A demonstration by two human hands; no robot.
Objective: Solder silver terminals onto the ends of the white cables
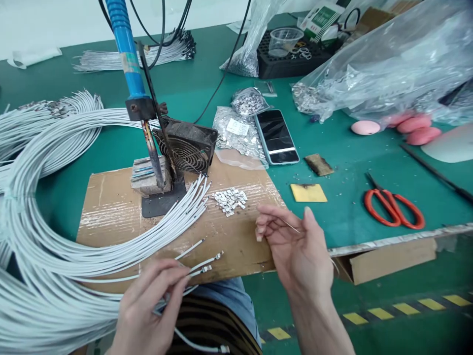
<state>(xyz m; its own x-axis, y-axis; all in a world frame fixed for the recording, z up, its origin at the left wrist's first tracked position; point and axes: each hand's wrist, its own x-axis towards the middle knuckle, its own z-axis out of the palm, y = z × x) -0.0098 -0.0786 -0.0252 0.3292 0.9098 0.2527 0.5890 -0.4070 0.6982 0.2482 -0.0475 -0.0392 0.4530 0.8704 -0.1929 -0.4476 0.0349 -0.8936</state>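
Note:
My left hand (pixel 148 305) is closed around a few white wires (pixel 201 264) with metal terminals on their tips, low over the front of a cardboard sheet (pixel 111 207). My right hand (pixel 291 246) hovers palm-up at the cardboard's right edge, fingers curled, pinching a thin strand of solder wire (pixel 291 227). A small pile of metal terminals (pixel 229 199) lies on the cardboard just beyond it. A soldering iron with a blue handle (pixel 127 59) stands clamped tip-down over a block (pixel 150 177), beside a small fan (pixel 186 148).
Big bundles of white wire (pixel 44 236) fill the left side. On the green table lie a phone (pixel 277 135), bags of terminals (pixel 236 133), a yellow sponge (pixel 308 193), red scissors (pixel 393 207), pink pads (pixel 365 127) and large plastic bags (pixel 388 74).

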